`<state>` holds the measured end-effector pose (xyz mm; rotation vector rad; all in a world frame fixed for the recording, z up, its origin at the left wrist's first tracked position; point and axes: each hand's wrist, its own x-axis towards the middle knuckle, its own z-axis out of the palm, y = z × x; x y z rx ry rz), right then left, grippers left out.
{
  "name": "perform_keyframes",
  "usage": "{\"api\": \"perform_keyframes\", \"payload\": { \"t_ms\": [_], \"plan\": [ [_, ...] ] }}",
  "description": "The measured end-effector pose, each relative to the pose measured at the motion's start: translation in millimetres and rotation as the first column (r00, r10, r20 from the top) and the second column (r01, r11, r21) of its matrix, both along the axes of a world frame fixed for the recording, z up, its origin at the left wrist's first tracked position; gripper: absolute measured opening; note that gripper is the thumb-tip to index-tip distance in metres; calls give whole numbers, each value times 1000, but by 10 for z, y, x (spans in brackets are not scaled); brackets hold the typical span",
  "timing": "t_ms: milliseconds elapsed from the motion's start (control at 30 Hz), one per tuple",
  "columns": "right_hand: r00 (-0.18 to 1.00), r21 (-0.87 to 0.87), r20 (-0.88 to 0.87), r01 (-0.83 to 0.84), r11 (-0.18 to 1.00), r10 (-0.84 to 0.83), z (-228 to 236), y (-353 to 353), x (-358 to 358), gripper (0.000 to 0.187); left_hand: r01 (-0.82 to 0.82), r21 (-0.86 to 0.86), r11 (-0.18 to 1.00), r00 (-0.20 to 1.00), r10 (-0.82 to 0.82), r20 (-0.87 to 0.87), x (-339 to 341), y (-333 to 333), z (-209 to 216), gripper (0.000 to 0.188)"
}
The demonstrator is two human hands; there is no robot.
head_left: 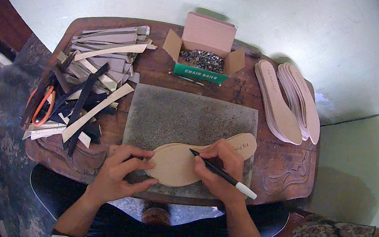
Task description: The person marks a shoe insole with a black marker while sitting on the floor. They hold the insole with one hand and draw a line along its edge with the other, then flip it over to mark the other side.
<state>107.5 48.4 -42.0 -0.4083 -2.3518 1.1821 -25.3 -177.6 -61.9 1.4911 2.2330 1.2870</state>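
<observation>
A beige shoe insole (175,164) lies flat on a grey speckled slab, wide toe end to the left and printed heel to the upper right. A second edge along its rim suggests another layer beneath. My left hand (123,170) grips the toe end, fingertips on its upper edge and thumb lower down. Between the fingers of my right hand (221,169) is a black marker (223,173) with a white end. Its dark tip meets the insole's surface, or hovers just over it, near the middle. The right hand covers part of the insole's arch.
The slab (190,113) rests on a carved wooden table (287,159). At the back stands an open green box (201,75) of nails. Two stacks of insoles (278,103) lie on the right. Strips of material (97,109) and orange-handled scissors (44,105) crowd the left.
</observation>
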Motion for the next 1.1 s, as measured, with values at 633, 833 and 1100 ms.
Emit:
{"api": "perform_keyframes", "payload": {
  "t_ms": [633,833,1100],
  "plan": [
    [1000,-7,5,-4,1000,4,17,-1,-10,18,2,2,1000,1000,-2,-15,-6,7,15,41],
    [1000,1,-15,-6,1000,6,0,2,-13,18,6,17,1000,1000,-6,-4,-5,7,-6,42],
    [1000,18,-19,-19,1000,19,-22,22,-3,19,0,28,1000,1000,-1,12,3,14,-5,42]
  ]
}}
